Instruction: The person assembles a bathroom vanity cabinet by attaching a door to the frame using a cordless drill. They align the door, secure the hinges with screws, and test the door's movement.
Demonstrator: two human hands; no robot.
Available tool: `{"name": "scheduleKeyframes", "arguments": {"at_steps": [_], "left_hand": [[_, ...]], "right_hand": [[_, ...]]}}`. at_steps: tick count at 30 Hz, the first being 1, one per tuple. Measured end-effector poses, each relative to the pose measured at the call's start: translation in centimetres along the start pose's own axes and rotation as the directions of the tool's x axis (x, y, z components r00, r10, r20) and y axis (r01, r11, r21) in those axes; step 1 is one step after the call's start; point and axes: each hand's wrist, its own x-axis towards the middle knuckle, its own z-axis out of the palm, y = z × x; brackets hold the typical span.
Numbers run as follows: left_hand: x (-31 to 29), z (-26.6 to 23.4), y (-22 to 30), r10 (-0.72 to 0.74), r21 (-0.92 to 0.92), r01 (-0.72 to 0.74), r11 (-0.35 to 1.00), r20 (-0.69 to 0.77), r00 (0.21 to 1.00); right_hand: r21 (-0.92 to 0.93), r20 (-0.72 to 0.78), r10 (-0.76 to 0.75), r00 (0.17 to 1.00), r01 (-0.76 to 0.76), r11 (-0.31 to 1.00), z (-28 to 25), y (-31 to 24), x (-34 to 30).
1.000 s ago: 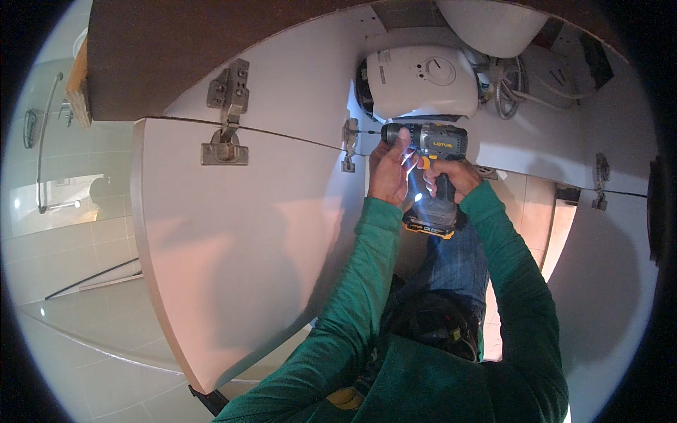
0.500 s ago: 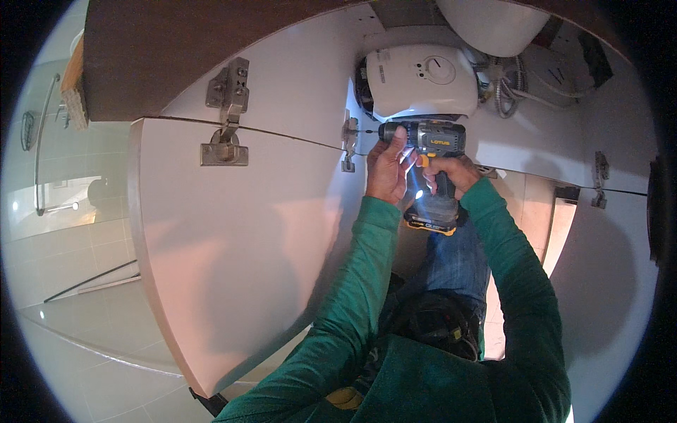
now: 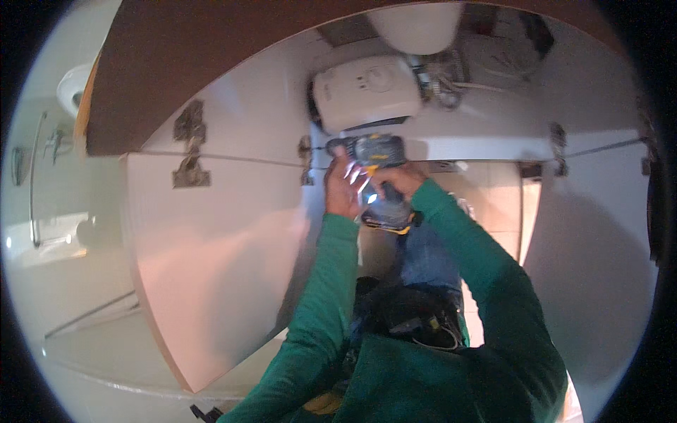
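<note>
A black-and-grey cordless drill with yellow trim is held level inside the cabinet, its nose pointing left. My right hand is closed around its grip. My left hand is closed at the front, thumb and fingers against the chuck. The bit reaches toward a metal hinge on the left side, where the open white door meets the cabinet wall. Blur hides whether the tip touches the hinge or a screw. The drill's lamp shines near my left fingers.
Just above the drill is a white water heater with a dial. Hoses and a white basin underside are beside and above it. A nearer hinge joins the left door. Another white door stands on the right.
The whole view has shifted, so the cabinet, drill and hands appear farther left, and the picture is blurrier. Both hands keep their hold, and the drill stays beside the same hinge.
</note>
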Motion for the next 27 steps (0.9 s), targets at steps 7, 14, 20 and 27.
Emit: {"name": "scheduleKeyframes", "arguments": {"at_steps": [7,14,20,27], "left_hand": [[-0.8,2.1,-2.7,0.496,0.609,-0.451,0.652,0.107,0.862],[4.6,4.3,-3.4,0.586,0.873,-0.478,0.1,0.337,0.737],[7.5,3.6,-4.1,0.477,0.94,-0.287,-0.183,0.34,0.81],[5.7,3.5,-3.7,0.573,0.891,-0.413,0.19,0.242,0.783]], "right_hand": [[-0.076,-0.177,-0.3,0.937,0.291,0.954,-3.0,-2.0,-11.4],[-0.081,-0.584,-0.298,0.755,0.311,0.947,-7.6,-3.1,-22.2],[-0.034,-0.664,-0.22,0.715,0.264,0.964,-10.1,-0.1,-25.7],[-0.199,-0.567,-0.382,0.729,0.329,0.923,-9.9,2.6,-24.1]]}}
